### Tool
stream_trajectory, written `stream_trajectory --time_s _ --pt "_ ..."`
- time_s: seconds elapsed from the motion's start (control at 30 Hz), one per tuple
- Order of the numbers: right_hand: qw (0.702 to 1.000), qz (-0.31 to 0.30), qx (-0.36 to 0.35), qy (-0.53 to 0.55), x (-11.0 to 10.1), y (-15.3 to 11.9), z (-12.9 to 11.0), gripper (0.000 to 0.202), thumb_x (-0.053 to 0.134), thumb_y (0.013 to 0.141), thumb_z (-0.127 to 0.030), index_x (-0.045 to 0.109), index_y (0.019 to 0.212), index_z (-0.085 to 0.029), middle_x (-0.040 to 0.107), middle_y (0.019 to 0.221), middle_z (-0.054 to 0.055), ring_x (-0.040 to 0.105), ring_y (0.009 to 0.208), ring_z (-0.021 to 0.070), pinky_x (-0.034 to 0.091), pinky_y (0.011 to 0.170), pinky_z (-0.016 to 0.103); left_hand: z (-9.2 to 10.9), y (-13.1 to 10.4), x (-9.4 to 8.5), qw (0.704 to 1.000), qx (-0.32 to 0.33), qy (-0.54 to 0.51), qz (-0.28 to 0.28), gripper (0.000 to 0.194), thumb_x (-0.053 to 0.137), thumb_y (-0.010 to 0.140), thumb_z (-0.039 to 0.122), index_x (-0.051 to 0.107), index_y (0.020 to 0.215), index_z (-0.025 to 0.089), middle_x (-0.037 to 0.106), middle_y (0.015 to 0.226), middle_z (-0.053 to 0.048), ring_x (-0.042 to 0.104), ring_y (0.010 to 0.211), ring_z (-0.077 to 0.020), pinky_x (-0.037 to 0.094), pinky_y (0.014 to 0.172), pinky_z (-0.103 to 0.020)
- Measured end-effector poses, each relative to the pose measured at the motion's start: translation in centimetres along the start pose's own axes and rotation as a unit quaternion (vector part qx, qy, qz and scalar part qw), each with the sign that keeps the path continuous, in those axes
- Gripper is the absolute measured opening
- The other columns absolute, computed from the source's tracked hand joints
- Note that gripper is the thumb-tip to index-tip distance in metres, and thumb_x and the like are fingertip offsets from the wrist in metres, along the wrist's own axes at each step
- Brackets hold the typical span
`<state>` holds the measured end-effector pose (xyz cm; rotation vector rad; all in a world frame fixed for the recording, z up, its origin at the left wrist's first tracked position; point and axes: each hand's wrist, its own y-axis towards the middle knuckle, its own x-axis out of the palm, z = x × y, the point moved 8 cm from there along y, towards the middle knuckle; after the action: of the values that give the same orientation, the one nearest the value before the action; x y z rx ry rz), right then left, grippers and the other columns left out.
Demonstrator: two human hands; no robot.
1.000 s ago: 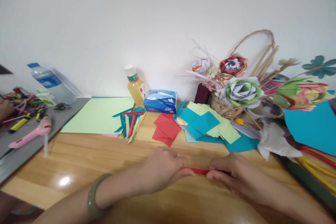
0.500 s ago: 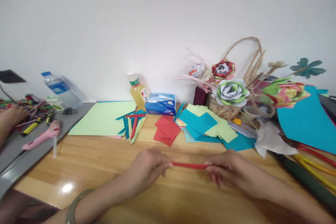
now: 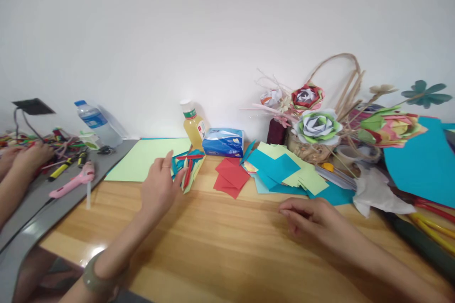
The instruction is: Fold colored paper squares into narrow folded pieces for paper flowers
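Left grip (image 3: 159, 187) is spread at folded red, teal and green paper strips (image 3: 189, 173); right grip (image 3: 313, 217), pressed together, hovers over brown wooden worktop (image 3: 227, 241).

You are working in soft light; glare is whitening the bench (image 3: 220, 251) near your bangle (image 3: 91, 276), faint shadows are spreading below your hands (image 3: 158, 190), edges are blurring.

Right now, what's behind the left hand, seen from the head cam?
Past the left hand, parts of the light green sheet and the folded paper strips show. Whatever sits directly behind the hand is covered, so can't tell.
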<state>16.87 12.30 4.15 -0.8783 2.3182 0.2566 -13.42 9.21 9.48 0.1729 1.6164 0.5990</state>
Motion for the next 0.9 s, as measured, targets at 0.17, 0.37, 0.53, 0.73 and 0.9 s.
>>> stream_trajectory --time_s 0.17,0.37,0.53,0.73,0.9 --pt "1.000 -0.005 -0.010 -0.010 0.4 0.1 -0.3 0.033 0.037 0.092 -0.037 0.059 0.076 -0.018 0.062 0.067 0.002 0.056 0.059 0.0139 0.041 0.054 0.025 9.6 -0.8 2.6 0.945 0.321 -0.011 -0.065 0.026 0.049 0.088 0.014 0.060 0.111 0.023 0.061 0.116 -0.004 0.055 0.107 -0.0180 0.046 0.086 -0.028" --pt "0.999 -0.012 -0.031 -0.038 1.0 0.1 -0.7 0.032 0.038 0.092 -0.034 0.060 0.074 -0.019 0.062 0.067 0.001 0.057 0.061 0.0137 0.042 0.055 0.024 14.9 0.0 6.2 0.898 0.428 -0.008 -0.102 0.033 0.048 0.086 0.005 0.056 0.117 0.011 0.058 0.123 -0.014 0.053 0.116 -0.0220 0.045 0.093 -0.033" --pt "0.997 0.002 -0.049 -0.059 0.7 -0.1 -0.4 0.029 0.039 0.091 -0.031 0.062 0.076 -0.020 0.066 0.074 0.002 0.060 0.066 0.0148 0.045 0.059 0.025 14.3 0.7 5.5 0.915 0.397 -0.003 -0.069 0.030 0.046 0.085 0.001 0.056 0.113 0.008 0.066 0.106 -0.017 0.066 0.091 -0.0239 0.053 0.073 -0.033" --pt "0.948 0.213 -0.122 -0.204 -0.8 -1.6 -1.6 0.037 0.040 0.089 -0.024 0.046 0.125 -0.018 0.064 0.107 0.013 0.065 0.086 0.0208 0.052 0.069 0.035 15.7 -2.9 -0.2 0.916 0.400 -0.023 0.030 0.028 0.038 0.092 0.008 0.055 0.114 0.006 0.067 0.081 -0.011 0.064 0.074 -0.0226 0.050 0.058 -0.031" --pt "0.913 0.183 -0.203 -0.302 1.5 -2.2 -3.3 0.024 0.042 0.088 -0.017 0.054 0.108 -0.018 0.065 0.098 0.009 0.064 0.078 0.0185 0.052 0.061 0.029 19.1 -8.6 -1.7 0.850 0.509 -0.118 0.062 0.019 0.042 0.089 0.008 0.058 0.098 0.007 0.061 0.071 -0.005 0.058 0.061 -0.0176 0.044 0.049 -0.027"
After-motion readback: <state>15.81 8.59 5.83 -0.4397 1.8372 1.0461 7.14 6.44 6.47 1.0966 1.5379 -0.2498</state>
